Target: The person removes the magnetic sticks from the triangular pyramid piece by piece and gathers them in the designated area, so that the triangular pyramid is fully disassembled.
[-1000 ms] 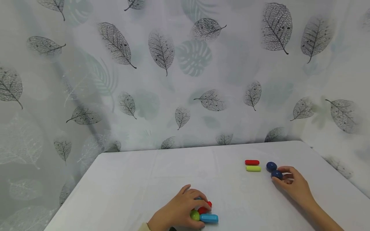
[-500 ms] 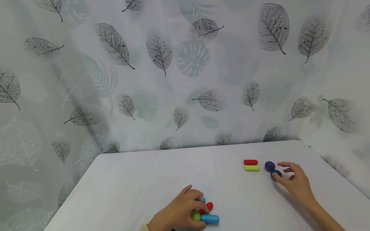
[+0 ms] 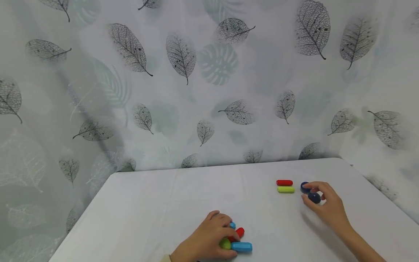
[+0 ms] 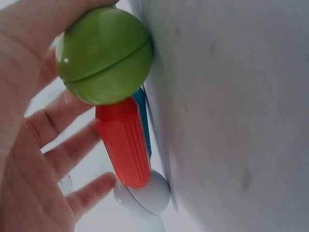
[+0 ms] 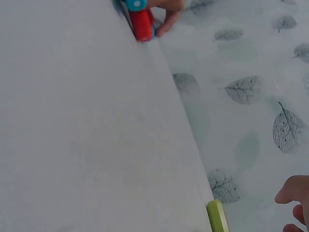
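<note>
My left hand (image 3: 204, 238) curls round a cluster of toy sticks and balls low in the head view. The cluster has a glossy green ball (image 4: 105, 57), a ribbed red stick (image 4: 124, 145), blue sticks such as the near one (image 3: 241, 247), and a white ball (image 4: 143, 195). Some of it is hidden behind my fingers. Farther right, my right hand (image 3: 328, 205) arches over a dark blue ball (image 3: 314, 198), thumb slightly apart from it. Its index finger overlaps a second dark blue ball (image 3: 305, 187); I cannot tell whether they touch.
Left of the dark blue balls lie a red stick (image 3: 284, 182) and a yellow-green stick (image 3: 286, 189), side by side. All stand on a white table (image 3: 147, 211). A leaf-printed curtain (image 3: 209, 94) hangs behind its far edge.
My left hand and the cluster have shifted slightly right. My right hand has loosened from the near dark blue ball, and its index finger has swung left over the far one.
</note>
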